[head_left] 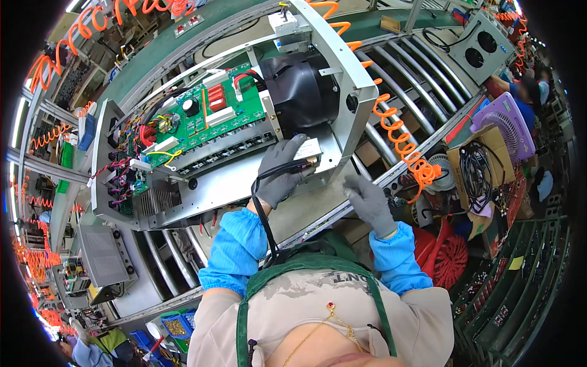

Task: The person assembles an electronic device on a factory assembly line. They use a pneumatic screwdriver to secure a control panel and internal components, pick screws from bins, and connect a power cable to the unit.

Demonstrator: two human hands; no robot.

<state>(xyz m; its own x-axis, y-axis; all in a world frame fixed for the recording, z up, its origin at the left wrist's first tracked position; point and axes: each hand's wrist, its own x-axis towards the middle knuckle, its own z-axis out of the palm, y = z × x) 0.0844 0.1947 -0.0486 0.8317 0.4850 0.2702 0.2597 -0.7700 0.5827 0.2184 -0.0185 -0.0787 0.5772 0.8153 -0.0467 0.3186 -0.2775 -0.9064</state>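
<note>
An open metal machine chassis (214,194) lies at an angle in front of me, a green circuit board (229,113) and a black plastic duct (301,88) inside it. My left hand (280,174), in a grey glove, is closed on a black cable (259,205) at the chassis's near side. Its fingertips reach a small white-labelled block (307,149) beside the cable's end. Right of the chassis's near corner is my right hand (370,207), gloved too and off the chassis. Its fingers are curled together; whatever they may hold is hidden.
Metal rollers (409,85) run under and beyond the chassis. An orange coiled hose (397,131) hangs at its right. Farther right are a cardboard box (510,162) with black cables, a purple fan (507,125) and a red fan (449,260). A grey metal case (104,254) sits left.
</note>
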